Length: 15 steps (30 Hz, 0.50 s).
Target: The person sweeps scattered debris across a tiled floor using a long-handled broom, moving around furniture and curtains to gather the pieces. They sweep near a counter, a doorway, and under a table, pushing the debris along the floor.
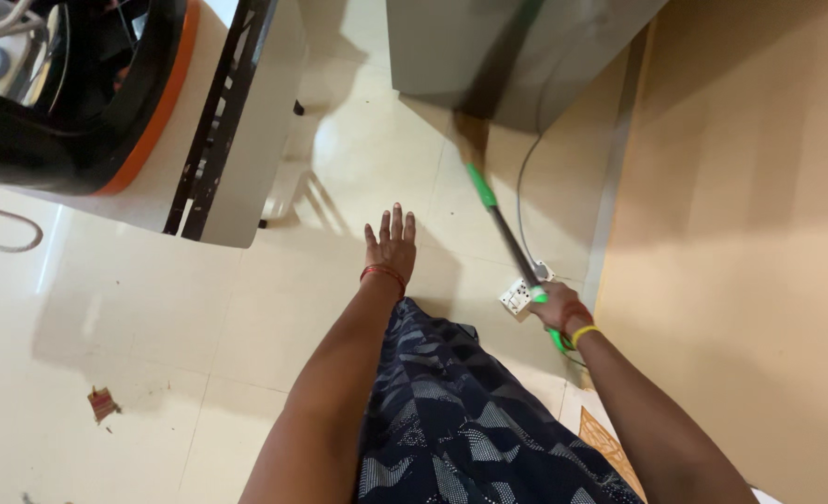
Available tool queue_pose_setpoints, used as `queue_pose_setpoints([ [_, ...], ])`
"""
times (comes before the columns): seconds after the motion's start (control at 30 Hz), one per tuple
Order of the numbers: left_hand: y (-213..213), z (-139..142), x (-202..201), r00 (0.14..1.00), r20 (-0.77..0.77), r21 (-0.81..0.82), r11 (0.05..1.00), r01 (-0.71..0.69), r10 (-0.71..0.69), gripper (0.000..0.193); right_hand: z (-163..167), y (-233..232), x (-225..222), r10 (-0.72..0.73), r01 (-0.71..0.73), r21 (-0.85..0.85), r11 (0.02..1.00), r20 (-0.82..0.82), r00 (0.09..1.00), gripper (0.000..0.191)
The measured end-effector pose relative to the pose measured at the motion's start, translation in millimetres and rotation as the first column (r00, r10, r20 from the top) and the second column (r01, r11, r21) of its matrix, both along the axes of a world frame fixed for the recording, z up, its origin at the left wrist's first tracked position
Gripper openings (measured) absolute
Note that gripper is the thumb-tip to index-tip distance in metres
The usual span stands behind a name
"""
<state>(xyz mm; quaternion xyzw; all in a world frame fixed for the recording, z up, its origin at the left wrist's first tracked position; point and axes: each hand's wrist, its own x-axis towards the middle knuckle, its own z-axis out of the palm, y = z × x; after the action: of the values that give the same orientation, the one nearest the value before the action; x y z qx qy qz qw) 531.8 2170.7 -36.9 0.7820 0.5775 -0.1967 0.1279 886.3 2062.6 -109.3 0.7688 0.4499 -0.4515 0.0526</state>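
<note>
Right hand [556,306] is closed around the green-gripped end of a broom handle [507,233], whose far end reaches under the grey cabinet [507,47]. Left hand [391,245] hangs empty, fingers spread, well left of the handle.

Broom under grey cabinet, one-handed
Right hand [560,308] grips green-and-black broom [503,229] handle; left hand [391,245] open, fingers spread over tiled floor [246,317]; white socket box [517,297] beside right hand.
</note>
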Motion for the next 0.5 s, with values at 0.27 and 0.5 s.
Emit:
queue_pose_setpoints([
  [0.27,-14,0,-6,0.997,0.046,0.011,0.998,-0.068,0.068,0.073,40,62,-63,0.490,-0.505,0.141,0.851,0.128,0.862,0.056],
  [0.5,-18,1,-29,0.991,0.061,0.038,0.992,-0.124,0.121,0.072,76,40,-49,0.590,-0.609,0.191,0.770,0.151,0.793,0.061],
])
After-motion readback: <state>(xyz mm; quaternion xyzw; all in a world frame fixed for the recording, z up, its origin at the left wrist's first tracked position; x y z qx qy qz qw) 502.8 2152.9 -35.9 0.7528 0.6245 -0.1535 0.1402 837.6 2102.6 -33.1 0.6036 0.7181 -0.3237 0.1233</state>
